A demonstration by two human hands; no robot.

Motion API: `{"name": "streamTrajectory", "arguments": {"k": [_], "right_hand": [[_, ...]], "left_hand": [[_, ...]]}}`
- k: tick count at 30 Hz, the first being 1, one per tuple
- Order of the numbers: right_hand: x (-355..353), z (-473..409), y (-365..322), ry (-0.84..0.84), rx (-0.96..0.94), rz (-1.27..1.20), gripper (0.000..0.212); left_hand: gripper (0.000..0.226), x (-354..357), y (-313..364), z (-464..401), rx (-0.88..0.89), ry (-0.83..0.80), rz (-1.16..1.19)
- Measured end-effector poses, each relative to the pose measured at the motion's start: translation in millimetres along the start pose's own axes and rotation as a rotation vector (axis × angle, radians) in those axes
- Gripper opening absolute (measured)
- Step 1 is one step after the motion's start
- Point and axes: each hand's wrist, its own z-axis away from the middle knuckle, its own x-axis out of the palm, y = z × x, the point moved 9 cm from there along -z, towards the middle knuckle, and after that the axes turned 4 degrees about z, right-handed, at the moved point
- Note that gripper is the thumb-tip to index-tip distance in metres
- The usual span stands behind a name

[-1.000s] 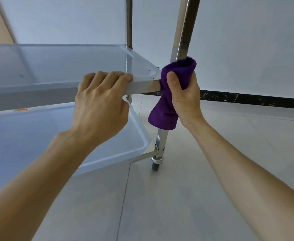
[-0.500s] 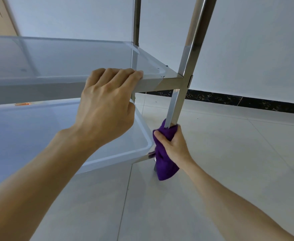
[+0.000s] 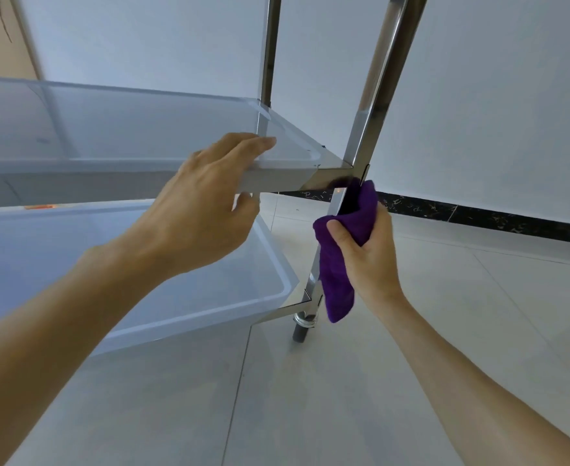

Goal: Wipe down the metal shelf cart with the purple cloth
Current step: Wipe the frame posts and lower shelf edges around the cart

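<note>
The purple cloth [image 3: 339,264] is lying wrapped around the near corner post [image 3: 371,105] of the metal shelf cart [image 3: 330,169], just below the joint where the upper shelf rail is meeting the post. Your right hand [image 3: 367,260] is clamping it there: the thumb is pressing across the front of the fabric and the remaining fingers are curling behind the post, out of sight. The cloth is showing a deep violet, plush nap; its upper edge is bunching against the post beside the joint, and a loose tail is hanging below your palm, reaching down near the lower shelf bracket and the grey caster [image 3: 302,332]. Your left hand [image 3: 206,210] is gripping the front rim of the upper clear plastic bin [image 3: 115,129], fingers hooking over the edge and thumb passing beneath. A second clear plastic bin [image 3: 270,260] is sitting on the shelf below. The cart is standing on a pale tiled floor [image 3: 344,398], with a white wall [image 3: 495,95] and a dark baseboard [image 3: 478,216] running behind it
</note>
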Motion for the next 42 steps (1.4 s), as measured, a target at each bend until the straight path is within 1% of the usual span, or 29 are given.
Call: {"name": "streamTrajectory", "arguments": {"k": [2, 4, 7, 9, 13, 16, 18, 20, 21, 23, 26, 27, 28, 31, 32, 36, 39, 42], "right_hand": [[-14, -3, -30, 0.014, -0.087, 0.041, 0.045], [-22, -7, -67, -0.007, -0.194, 0.091, 0.045], [-13, -19, -125, -0.119, -0.358, 0.201, 0.039], [5, -35, -157, -0.212, -0.402, 0.356, 0.036], [48, -76, -206, -0.373, -0.424, 0.604, 0.042], [65, -90, -212, -0.427, -0.399, 0.672, 0.056], [74, -85, -188, -0.472, -0.357, 0.773, 0.071], [79, -73, -153, -0.516, -0.327, 0.892, 0.078], [80, -69, -142, -0.514, -0.319, 0.867, 0.079], [75, -65, -140, -0.455, -0.347, 0.713, 0.076], [68, -57, -148, -0.400, -0.443, 0.522, 0.049], [68, -52, -147, -0.395, -0.450, 0.516, 0.045], [68, -46, -144, -0.390, -0.467, 0.547, 0.049], [77, -35, -136, -0.434, -0.532, 0.713, 0.082], [81, -34, -135, -0.455, -0.537, 0.739, 0.088], [102, -28, -145, -0.477, -0.528, 0.743, 0.094], [136, -11, -163, -0.553, -0.536, 0.712, 0.103], [177, 11, -187, -0.656, -0.601, 0.690, 0.113]], "left_hand": [[0.054, -12, -5, 3, -0.020, 0.011, 0.057], [0.051, -19, -8, 7, -0.032, -0.001, 0.053], [0.050, -26, -10, 15, -0.028, -0.035, 0.006], [0.049, -33, -15, 18, -0.025, -0.052, -0.048], [0.047, -47, -34, 24, -0.091, -0.088, -0.116], [0.045, -54, -34, 31, -0.064, -0.107, -0.172], [0.047, -59, -36, 35, -0.052, -0.103, -0.257], [0.050, -66, -43, 38, -0.067, -0.089, -0.325], [0.051, -70, -46, 39, -0.083, -0.082, -0.339], [0.052, -77, -53, 43, -0.103, -0.066, -0.365], [0.049, -84, -62, 50, -0.143, -0.033, -0.409], [0.047, -85, -64, 52, -0.154, -0.023, -0.406], [0.044, -85, -65, 53, -0.156, -0.019, -0.395], [0.041, -85, -68, 51, -0.136, -0.033, -0.357], [0.041, -85, -69, 51, -0.136, -0.037, -0.351], [0.044, -85, -71, 52, -0.128, -0.033, -0.334], [0.046, -87, -75, 53, -0.149, -0.025, -0.289], [0.047, -97, -76, 52, -0.182, 0.070, -0.107]]}}
